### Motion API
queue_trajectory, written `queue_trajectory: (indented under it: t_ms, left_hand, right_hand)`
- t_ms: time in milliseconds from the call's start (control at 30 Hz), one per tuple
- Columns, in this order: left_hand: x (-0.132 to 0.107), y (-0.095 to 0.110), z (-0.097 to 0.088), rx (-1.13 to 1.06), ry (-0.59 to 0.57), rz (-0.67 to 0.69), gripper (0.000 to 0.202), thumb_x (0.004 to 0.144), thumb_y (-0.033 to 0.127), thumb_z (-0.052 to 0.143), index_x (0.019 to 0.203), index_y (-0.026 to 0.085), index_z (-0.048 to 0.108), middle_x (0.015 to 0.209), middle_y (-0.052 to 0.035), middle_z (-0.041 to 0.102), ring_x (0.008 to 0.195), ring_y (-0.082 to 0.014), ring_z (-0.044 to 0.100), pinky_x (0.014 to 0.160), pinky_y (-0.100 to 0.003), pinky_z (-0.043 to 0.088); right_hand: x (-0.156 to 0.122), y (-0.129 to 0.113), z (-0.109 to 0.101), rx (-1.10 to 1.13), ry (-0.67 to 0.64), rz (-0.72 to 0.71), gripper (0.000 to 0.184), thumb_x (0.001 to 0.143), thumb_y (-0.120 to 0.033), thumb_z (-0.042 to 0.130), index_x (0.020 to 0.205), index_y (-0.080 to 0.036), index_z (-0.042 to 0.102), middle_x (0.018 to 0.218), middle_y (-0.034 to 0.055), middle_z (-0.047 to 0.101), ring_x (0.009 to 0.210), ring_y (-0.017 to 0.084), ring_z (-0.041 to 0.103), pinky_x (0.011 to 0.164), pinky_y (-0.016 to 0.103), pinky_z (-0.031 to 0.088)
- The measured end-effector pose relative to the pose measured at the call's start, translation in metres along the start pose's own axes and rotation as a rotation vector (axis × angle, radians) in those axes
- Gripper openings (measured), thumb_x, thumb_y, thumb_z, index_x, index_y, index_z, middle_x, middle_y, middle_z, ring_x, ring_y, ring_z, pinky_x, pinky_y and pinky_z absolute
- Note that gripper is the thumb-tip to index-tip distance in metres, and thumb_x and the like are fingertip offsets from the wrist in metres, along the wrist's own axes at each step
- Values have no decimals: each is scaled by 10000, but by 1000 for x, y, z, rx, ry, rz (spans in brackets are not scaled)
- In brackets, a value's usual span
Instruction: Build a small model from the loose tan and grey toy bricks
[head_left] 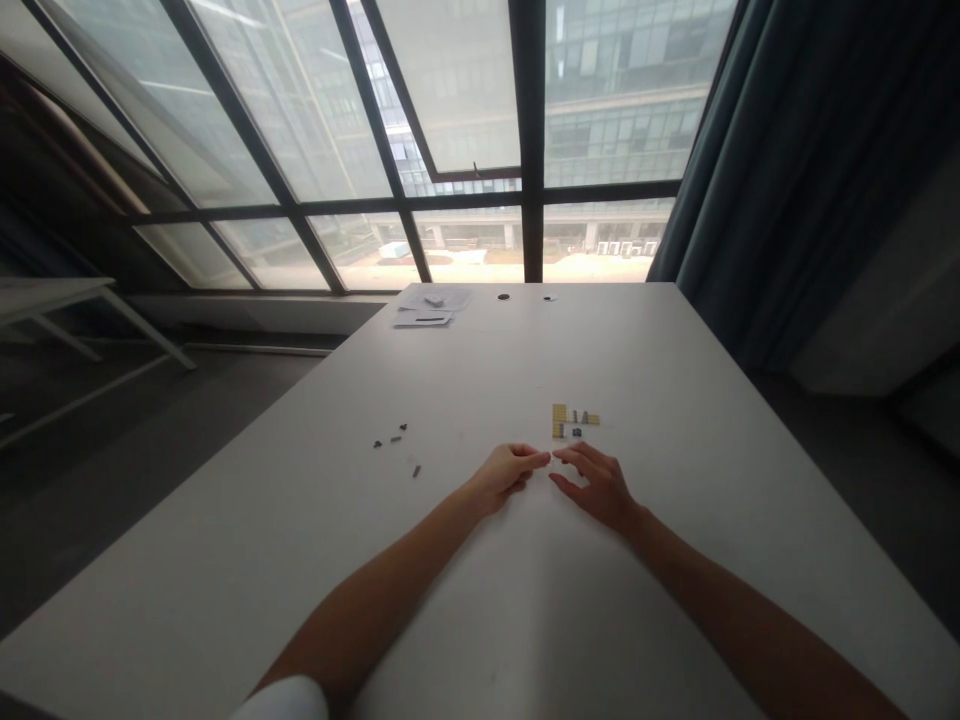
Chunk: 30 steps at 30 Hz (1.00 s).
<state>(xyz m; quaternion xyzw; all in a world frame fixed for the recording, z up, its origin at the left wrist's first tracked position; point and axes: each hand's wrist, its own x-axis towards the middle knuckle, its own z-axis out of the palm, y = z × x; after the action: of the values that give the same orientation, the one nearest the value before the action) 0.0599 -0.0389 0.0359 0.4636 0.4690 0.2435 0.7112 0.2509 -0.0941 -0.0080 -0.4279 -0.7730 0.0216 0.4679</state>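
My left hand (514, 472) is pinched, thumb against fingers, over the white table (465, 380). Whatever sits in that pinch is too small or too hidden to name. Close beside it on the right, my right hand (596, 480) has its thumb and fingers spread apart with nothing visible between them. Just beyond the right hand lies a group of small yellow pieces (559, 412) with grey parts among them. A small dark piece (577, 432) rests at their near side.
Several small dark parts (396, 439) lie scattered to the left, with a brownish piece (417, 471) nearer me. Papers (424, 319) are at the far left corner, and a dark round disc (503, 297) near the far edge. Windows stand beyond; a blue curtain (720, 200) hangs right.
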Motion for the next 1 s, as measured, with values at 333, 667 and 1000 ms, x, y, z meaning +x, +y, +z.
queue_trajectory:
  t_ms: [333,667,1000]
  left_hand:
    - [4,-15,3,-90,-66,-48,578,527,574,888,800,149,606,601,108,272,488,-38,203,456,-221,102]
    - [6,-22,-10,726,116,710,423,763,358,742,1145,179,728,601,79,344,568,-91,310,588,-217,292]
    - [10,-34,-15,833,156,786,248,793,330,674,985,184,732,606,60,423,566,-97,385,606,-211,339]
  right_hand:
    - [5,0,-7,-86,-26,-104,143,934,-245,608,1055,-215,677,911,72,718,840,187,669,744,301,539]
    - [1,13,-4,39,12,72,128,887,-254,638,1003,-217,677,831,40,672,713,153,610,638,259,499]
    - [2,7,-5,71,-37,23,125,881,-232,638,1002,-212,665,835,32,662,699,142,596,664,255,491]
